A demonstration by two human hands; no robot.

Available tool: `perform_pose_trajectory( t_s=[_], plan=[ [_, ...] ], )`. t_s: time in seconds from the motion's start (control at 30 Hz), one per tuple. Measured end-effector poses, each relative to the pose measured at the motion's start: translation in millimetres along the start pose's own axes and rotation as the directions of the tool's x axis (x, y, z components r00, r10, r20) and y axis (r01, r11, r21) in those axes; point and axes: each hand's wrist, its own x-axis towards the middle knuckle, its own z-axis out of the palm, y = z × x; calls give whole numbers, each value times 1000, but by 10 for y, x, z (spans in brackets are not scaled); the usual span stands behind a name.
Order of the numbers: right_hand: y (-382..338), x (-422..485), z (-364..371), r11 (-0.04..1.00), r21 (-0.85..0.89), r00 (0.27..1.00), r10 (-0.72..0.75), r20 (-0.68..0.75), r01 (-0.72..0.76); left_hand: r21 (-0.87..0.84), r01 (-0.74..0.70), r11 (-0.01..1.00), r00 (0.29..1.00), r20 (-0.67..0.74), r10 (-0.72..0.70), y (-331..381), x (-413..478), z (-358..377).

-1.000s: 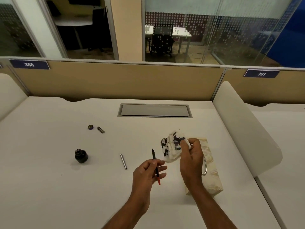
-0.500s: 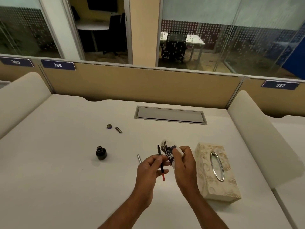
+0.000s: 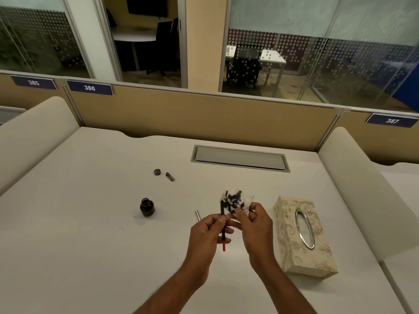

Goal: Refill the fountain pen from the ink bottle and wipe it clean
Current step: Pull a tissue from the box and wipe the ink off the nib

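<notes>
My left hand (image 3: 207, 234) pinches the black inner part of the fountain pen (image 3: 223, 234), nib end up, its red end pointing down. My right hand (image 3: 256, 225) holds a white ink-stained tissue (image 3: 235, 199) wrapped around the pen's upper tip. The open ink bottle (image 3: 147, 207) stands on the white desk (image 3: 90, 234) to the left. A silver pen barrel (image 3: 198, 215) lies just behind my left hand, partly hidden. The bottle's lid (image 3: 157, 172) and a small metal pen piece (image 3: 170, 176) lie farther back.
A patterned tissue box (image 3: 303, 236) with an oval metal opening lies right of my hands. A grey cable hatch (image 3: 240, 157) is set into the desk at the back. Padded dividers rise on both sides and a tan partition (image 3: 204, 114) stands behind.
My right hand brought the stained tissue leftward onto the pen's tip, which earlier stood apart from it. The view has shifted left, so the tissue box now lies clear of my right hand.
</notes>
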Motion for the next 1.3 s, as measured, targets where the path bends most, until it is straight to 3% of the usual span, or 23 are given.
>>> perform_pose_trajectory(
  t_s=[0.43,0.83,1.1,1.3],
  plan=[
    [-123,-153,63,989,140,999,52,-3,-51,92,-13,996,997,75,6,-20,-31,15],
    [-191,-213,47,994,103,999,34,-41,-29,69,-103,992,989,115,95,-21,-170,105],
    [-256,-343,-23,959,271,994,61,89,-83,55,-103,993,987,128,95,-49,-160,76],
    [-329,-263,-205,973,184,952,78,296,-137,76,-129,989,981,155,116,-73,-153,-29]
  ],
)
